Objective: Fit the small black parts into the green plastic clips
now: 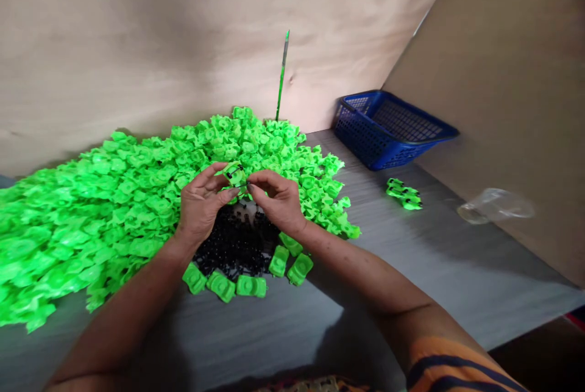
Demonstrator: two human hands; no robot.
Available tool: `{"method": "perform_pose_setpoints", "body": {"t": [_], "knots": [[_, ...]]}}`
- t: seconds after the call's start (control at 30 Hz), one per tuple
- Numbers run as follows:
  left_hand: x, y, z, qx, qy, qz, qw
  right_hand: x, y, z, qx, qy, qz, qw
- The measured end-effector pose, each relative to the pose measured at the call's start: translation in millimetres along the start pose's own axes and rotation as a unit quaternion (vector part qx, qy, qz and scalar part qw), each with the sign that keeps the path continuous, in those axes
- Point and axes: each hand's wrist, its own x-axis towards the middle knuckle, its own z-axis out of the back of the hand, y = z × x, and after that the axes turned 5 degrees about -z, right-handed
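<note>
My left hand point(201, 200) grips a green toy car body point(234, 175) with its underside up, and a black axle piece shows across it. At the car's near end, my right hand point(278, 197) pinches a small black part point(248, 186) between thumb and fingertip. Below both hands lies a heap of small black axle parts point(235, 242). Several green car bodies point(251, 286) sit in a loose arc along the near side of that heap. A large pile of green car bodies point(114, 197) spreads to the left and behind my hands.
A blue plastic basket point(388, 148) stands at the back right against the wall. In front of it are a few green cars with black wheels point(404, 194). A clear plastic container point(498, 206) lies farther right. A thin green-stained stick point(282, 75) rises behind the pile.
</note>
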Motion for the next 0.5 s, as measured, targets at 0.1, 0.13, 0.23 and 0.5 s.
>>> {"method": "perform_pose_setpoints", "body": {"t": [0.1, 0.13, 0.23, 0.5], "knots": [[-0.4, 0.5, -0.3, 0.0, -0.001, 0.009, 1.0, 0.7, 0.7, -0.8, 0.027, 0.004, -0.009, 1.0], [-0.7, 0.7, -0.4, 0.0, -0.001, 0.011, 1.0, 0.7, 1.2, -0.9, 0.034, 0.006, -0.011, 0.999], [-1.5, 0.2, -1.0, -0.003, 0.0, 0.02, 1.0, 0.7, 3.4, -0.6, 0.041, 0.011, -0.027, 0.999], [-1.2, -2.7, -2.3, -0.014, -0.007, 0.042, 0.999, 1.8, 5.2, 2.1, 0.057, 0.024, -0.05, 0.997]]}}
